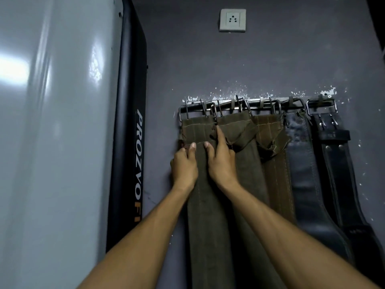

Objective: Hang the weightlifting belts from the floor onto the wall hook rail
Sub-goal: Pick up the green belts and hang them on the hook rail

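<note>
A metal hook rail (258,104) runs along the grey wall with several belts hanging from it by their buckles. The leftmost olive canvas belt (200,205) hangs straight down. My left hand (184,163) grips its left edge, thumb on the front. My right hand (220,161) lies on the same belt's right edge, index finger stretched up toward its loose strap end. To the right hang a second olive belt (248,174), a brown canvas belt (277,174), a worn dark leather belt (302,174) and a black leather belt (337,163).
A large grey machine housing with a black "PROZVO" edge (131,153) stands close on the left of the belts. A white wall socket (232,20) sits above the rail. The wall paint is chipped around the rail.
</note>
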